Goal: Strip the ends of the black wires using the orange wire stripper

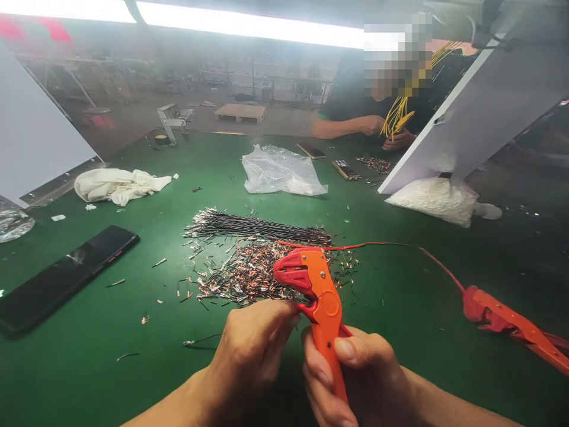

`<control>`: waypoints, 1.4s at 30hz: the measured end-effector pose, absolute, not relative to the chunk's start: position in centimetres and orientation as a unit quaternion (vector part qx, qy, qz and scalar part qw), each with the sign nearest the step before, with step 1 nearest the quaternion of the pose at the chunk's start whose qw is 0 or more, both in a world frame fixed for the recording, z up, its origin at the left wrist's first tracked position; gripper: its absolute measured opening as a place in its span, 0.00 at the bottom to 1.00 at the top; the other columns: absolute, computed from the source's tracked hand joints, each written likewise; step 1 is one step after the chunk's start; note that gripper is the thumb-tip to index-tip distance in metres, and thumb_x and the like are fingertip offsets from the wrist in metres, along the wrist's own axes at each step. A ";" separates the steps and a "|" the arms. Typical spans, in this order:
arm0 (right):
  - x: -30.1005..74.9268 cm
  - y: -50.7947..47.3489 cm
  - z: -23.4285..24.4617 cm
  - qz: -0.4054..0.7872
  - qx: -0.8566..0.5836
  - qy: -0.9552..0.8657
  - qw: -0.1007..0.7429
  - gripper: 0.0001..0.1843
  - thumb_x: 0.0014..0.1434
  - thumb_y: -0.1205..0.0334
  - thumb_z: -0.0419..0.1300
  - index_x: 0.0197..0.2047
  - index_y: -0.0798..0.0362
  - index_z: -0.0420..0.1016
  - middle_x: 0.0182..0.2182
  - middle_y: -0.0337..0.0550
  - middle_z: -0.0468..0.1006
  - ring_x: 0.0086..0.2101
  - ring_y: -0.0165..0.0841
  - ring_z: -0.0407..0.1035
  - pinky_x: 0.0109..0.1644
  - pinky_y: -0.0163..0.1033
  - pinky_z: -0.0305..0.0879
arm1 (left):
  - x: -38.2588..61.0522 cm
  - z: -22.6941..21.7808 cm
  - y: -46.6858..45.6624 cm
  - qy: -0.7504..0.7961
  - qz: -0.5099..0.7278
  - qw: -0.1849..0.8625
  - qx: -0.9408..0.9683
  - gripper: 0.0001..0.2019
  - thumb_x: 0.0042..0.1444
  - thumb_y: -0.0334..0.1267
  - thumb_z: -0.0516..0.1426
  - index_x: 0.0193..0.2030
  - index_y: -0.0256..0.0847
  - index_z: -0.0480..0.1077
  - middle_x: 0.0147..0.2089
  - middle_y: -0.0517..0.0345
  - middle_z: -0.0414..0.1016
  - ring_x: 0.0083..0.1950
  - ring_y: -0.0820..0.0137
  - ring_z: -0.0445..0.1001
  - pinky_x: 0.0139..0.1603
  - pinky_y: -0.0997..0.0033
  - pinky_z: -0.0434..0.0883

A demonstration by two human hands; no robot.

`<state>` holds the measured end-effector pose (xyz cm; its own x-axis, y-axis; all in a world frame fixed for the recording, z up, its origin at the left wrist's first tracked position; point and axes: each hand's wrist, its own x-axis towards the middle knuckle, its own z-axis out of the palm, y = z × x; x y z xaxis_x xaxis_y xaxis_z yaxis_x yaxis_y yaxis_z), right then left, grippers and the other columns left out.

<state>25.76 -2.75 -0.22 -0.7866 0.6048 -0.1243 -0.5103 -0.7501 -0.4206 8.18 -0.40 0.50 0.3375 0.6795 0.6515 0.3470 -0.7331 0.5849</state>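
Observation:
My right hand (355, 373) is wrapped round the handles of an orange and red wire stripper (326, 290), which stands upright with its red jaws pointing left. Close against the tool's red side piece, my left hand (255, 344) is closed in a pinch. A thin black wire (207, 340) with a metal terminal at its end runs in under that hand; its other end is hidden by the fingers. Behind the tool lies a heap of short wire offcuts (249, 273) with bare copper ends. Beyond it is a bundle of black wires (253, 225) with metal terminals.
A phone (66, 279) lies at left, a white cloth (120, 185) behind it. Further back is a clear plastic bag (282, 172). A second wire stripper (515, 326) with a red cord rests at right. Across the green table (400, 296), another person's hands (391, 133) hold yellow wires.

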 end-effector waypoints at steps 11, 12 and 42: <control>24.8 -3.3 -1.3 0.894 -0.142 -0.184 0.384 0.18 0.62 0.52 0.52 0.27 0.55 0.69 0.09 0.30 0.61 0.08 0.23 0.53 0.10 0.25 0.57 | 8.3 0.3 -0.5 0.394 0.420 0.226 0.785 0.06 0.64 0.28 0.51 0.39 0.41 0.67 0.29 0.62 0.74 0.26 0.76 0.72 0.28 0.79 0.69; 24.8 -3.2 -1.4 0.893 -0.140 -0.184 0.385 0.19 0.64 0.52 0.51 0.27 0.55 0.69 0.09 0.30 0.61 0.08 0.23 0.53 0.10 0.25 0.57 | 8.3 0.2 -0.5 0.405 0.410 0.223 0.786 0.07 0.65 0.28 0.51 0.38 0.41 0.67 0.28 0.62 0.73 0.25 0.76 0.71 0.27 0.79 0.68; 28.4 -0.9 -0.2 0.802 -0.281 -0.375 0.370 0.20 0.61 0.53 0.60 0.47 0.62 0.75 0.25 0.51 0.82 0.23 0.34 0.74 0.28 0.36 0.70 | 7.7 0.7 -0.5 0.358 0.406 -0.011 0.841 0.10 0.59 0.22 0.55 0.43 0.37 0.74 0.38 0.49 0.72 0.43 0.64 0.65 0.41 0.66 0.64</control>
